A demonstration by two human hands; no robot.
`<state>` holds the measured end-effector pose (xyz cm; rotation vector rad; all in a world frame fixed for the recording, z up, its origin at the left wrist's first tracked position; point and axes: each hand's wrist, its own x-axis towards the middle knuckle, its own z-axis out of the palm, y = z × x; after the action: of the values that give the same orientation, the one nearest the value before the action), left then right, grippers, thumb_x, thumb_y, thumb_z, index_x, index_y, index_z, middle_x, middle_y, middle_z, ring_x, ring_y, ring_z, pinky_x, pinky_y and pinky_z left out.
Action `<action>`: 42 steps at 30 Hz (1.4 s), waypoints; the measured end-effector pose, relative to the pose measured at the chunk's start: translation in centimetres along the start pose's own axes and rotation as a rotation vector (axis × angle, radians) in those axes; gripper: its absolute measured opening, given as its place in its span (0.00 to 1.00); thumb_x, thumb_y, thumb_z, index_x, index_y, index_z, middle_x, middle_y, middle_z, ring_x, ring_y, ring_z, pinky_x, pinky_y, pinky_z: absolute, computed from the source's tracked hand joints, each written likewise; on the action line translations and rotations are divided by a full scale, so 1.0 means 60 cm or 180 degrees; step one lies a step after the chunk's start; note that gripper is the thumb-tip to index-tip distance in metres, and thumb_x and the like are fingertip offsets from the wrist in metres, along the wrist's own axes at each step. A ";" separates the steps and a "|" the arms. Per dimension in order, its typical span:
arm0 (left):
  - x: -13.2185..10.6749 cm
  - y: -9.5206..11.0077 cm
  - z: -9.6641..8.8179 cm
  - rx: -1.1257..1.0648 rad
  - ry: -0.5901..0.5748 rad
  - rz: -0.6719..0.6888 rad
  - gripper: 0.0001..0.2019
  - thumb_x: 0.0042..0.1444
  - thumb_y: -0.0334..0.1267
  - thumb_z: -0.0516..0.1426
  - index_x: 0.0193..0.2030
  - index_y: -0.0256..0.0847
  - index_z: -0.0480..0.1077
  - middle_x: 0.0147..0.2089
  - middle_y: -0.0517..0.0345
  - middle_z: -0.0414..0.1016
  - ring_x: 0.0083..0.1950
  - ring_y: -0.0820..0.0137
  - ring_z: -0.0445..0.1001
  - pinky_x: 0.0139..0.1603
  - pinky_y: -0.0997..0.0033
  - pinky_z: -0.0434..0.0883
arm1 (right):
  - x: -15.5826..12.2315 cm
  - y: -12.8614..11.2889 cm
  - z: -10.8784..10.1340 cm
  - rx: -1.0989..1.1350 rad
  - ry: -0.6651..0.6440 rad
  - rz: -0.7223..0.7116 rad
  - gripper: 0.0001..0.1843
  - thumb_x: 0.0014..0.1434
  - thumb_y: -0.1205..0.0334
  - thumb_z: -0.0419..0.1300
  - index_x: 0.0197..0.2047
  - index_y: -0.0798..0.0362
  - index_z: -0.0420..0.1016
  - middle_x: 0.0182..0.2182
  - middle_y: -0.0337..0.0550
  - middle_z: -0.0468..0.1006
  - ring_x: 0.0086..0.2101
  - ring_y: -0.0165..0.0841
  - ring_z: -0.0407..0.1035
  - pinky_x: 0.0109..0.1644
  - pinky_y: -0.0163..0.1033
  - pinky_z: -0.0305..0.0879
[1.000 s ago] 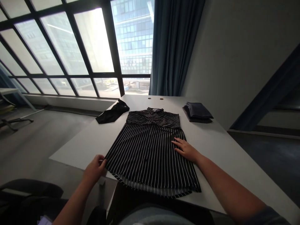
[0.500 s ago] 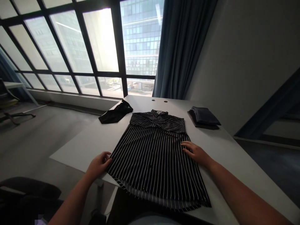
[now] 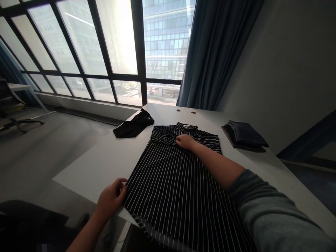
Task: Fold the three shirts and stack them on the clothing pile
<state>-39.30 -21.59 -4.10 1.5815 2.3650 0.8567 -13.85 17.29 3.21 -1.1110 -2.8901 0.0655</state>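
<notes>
A black shirt (image 3: 168, 182) with thin white stripes lies spread on the white table, its collar at the far end and its sleeves folded across the chest. The hem hangs over the near table edge. At the shirt's left side, my left hand (image 3: 112, 196) has its thumb and fingers closed on the edge of the cloth. My right hand (image 3: 186, 142) reaches across the chest, its fingers closed on the folded sleeve near the middle. My right forearm covers part of the shirt's right side.
A crumpled black cloth (image 3: 135, 124) lies at the far left of the white table (image 3: 89, 171). Folded dark garments (image 3: 245, 134) are stacked at the far right. Behind stand a window and a blue curtain (image 3: 217, 52). A dark chair (image 3: 31, 217) is at lower left.
My right hand has moved from the shirt's right side up and left onto the folded sleeves, and its fingers have closed. My left hand stays at the left edge. The view has shifted slightly.
</notes>
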 end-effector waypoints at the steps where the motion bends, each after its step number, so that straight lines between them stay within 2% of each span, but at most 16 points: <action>1: 0.000 0.000 0.000 0.0024 0.0004 0.0016 0.16 0.62 0.49 0.51 0.50 0.46 0.72 0.33 0.61 0.79 0.32 0.65 0.78 0.36 0.65 0.70 | 0.039 -0.012 0.005 -0.0043 -0.0017 0.0029 0.18 0.71 0.59 0.51 0.50 0.53 0.82 0.50 0.49 0.83 0.49 0.40 0.75 0.53 0.38 0.69; 5: -0.002 -0.003 0.006 0.0122 0.0104 0.0061 0.14 0.60 0.47 0.53 0.48 0.47 0.74 0.33 0.59 0.80 0.34 0.63 0.78 0.38 0.64 0.71 | 0.176 -0.051 0.026 -0.0194 -0.0054 0.0143 0.18 0.71 0.60 0.52 0.53 0.56 0.80 0.54 0.56 0.80 0.52 0.43 0.73 0.56 0.42 0.69; 9: -0.003 -0.009 0.012 0.0164 0.0186 0.0052 0.13 0.60 0.44 0.55 0.48 0.47 0.75 0.35 0.57 0.81 0.36 0.62 0.79 0.41 0.63 0.73 | 0.275 -0.083 0.043 -0.0308 -0.0095 0.0173 0.20 0.71 0.62 0.52 0.61 0.55 0.76 0.60 0.61 0.74 0.55 0.47 0.72 0.59 0.47 0.70; 12: -0.004 -0.009 0.012 0.0171 0.0245 0.0062 0.12 0.60 0.42 0.55 0.48 0.48 0.75 0.35 0.58 0.81 0.36 0.62 0.80 0.41 0.62 0.74 | 0.329 -0.104 0.053 -0.0380 -0.0175 0.0119 0.24 0.72 0.64 0.48 0.68 0.51 0.70 0.66 0.62 0.66 0.56 0.49 0.73 0.57 0.52 0.72; 14: -0.004 -0.006 0.011 0.0167 0.0290 0.0090 0.11 0.60 0.41 0.56 0.48 0.48 0.75 0.35 0.58 0.81 0.36 0.62 0.80 0.41 0.62 0.74 | 0.359 -0.112 0.060 -0.0432 -0.0290 0.0042 0.28 0.72 0.66 0.48 0.72 0.46 0.64 0.71 0.60 0.61 0.58 0.50 0.72 0.57 0.53 0.72; 16: -0.004 -0.004 0.010 0.0154 0.0309 0.0115 0.11 0.60 0.40 0.56 0.48 0.48 0.75 0.34 0.57 0.81 0.36 0.62 0.79 0.41 0.63 0.75 | 0.383 -0.115 0.067 -0.0491 -0.0453 -0.0028 0.30 0.70 0.67 0.52 0.74 0.42 0.61 0.74 0.57 0.56 0.60 0.50 0.70 0.58 0.54 0.72; 18: -0.004 -0.002 0.009 0.0149 0.0314 0.0115 0.11 0.60 0.40 0.56 0.48 0.47 0.76 0.34 0.56 0.81 0.35 0.62 0.79 0.41 0.63 0.75 | 0.403 -0.112 0.074 -0.0552 -0.0613 -0.0072 0.31 0.68 0.66 0.58 0.72 0.44 0.64 0.74 0.58 0.55 0.61 0.52 0.69 0.59 0.54 0.71; 20: -0.004 -0.001 0.009 0.0157 0.0318 0.0104 0.11 0.60 0.40 0.56 0.47 0.47 0.76 0.34 0.56 0.81 0.35 0.62 0.79 0.41 0.62 0.75 | 0.416 -0.108 0.078 -0.0605 -0.0706 -0.0112 0.29 0.65 0.64 0.61 0.69 0.50 0.69 0.73 0.63 0.58 0.61 0.54 0.69 0.59 0.55 0.71; 23: -0.006 -0.001 0.008 0.0141 0.0295 0.0134 0.12 0.61 0.40 0.56 0.49 0.47 0.76 0.36 0.55 0.81 0.36 0.61 0.79 0.43 0.60 0.75 | 0.423 -0.104 0.082 -0.0677 -0.0690 -0.0214 0.24 0.66 0.66 0.58 0.65 0.58 0.73 0.68 0.68 0.65 0.60 0.54 0.70 0.60 0.55 0.70; 26: -0.007 -0.002 0.006 0.0103 0.0187 0.0220 0.13 0.60 0.38 0.57 0.51 0.46 0.76 0.40 0.53 0.83 0.41 0.59 0.80 0.47 0.57 0.76 | 0.418 -0.102 0.079 -0.0739 -0.0614 -0.0353 0.21 0.67 0.69 0.55 0.61 0.59 0.76 0.62 0.67 0.72 0.58 0.53 0.72 0.59 0.56 0.70; 29: -0.010 -0.004 0.005 0.0079 0.0069 0.0311 0.15 0.59 0.38 0.58 0.53 0.46 0.76 0.43 0.51 0.83 0.45 0.58 0.80 0.50 0.55 0.76 | 0.408 -0.097 0.073 -0.0768 -0.0530 -0.0475 0.19 0.67 0.68 0.55 0.60 0.57 0.76 0.58 0.65 0.76 0.55 0.51 0.74 0.58 0.55 0.70; 34: -0.024 0.003 0.008 -0.0124 0.0062 0.0067 0.17 0.59 0.38 0.59 0.55 0.46 0.75 0.44 0.51 0.83 0.45 0.57 0.80 0.50 0.54 0.76 | 0.389 -0.074 0.052 -0.0791 -0.0406 -0.0582 0.21 0.68 0.67 0.54 0.61 0.52 0.75 0.56 0.60 0.78 0.52 0.48 0.76 0.55 0.52 0.71; 38: -0.039 0.023 -0.003 -0.0618 0.0080 -0.0332 0.17 0.62 0.41 0.57 0.57 0.48 0.73 0.45 0.53 0.82 0.45 0.60 0.81 0.47 0.60 0.78 | 0.375 -0.046 0.025 -0.0850 -0.0336 -0.0568 0.18 0.65 0.70 0.56 0.55 0.57 0.80 0.56 0.64 0.77 0.53 0.50 0.74 0.58 0.52 0.70; 42: -0.045 0.050 -0.021 -0.0819 0.0183 -0.0352 0.15 0.61 0.43 0.58 0.54 0.48 0.74 0.45 0.54 0.82 0.45 0.60 0.81 0.46 0.61 0.79 | 0.352 -0.013 -0.003 -0.0870 -0.0190 -0.0488 0.18 0.63 0.71 0.57 0.53 0.57 0.81 0.55 0.63 0.77 0.52 0.49 0.74 0.58 0.51 0.70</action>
<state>-36.32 -23.64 -1.89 1.3311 2.2462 1.1423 -30.02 30.84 3.98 -0.9278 -3.0959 -0.3159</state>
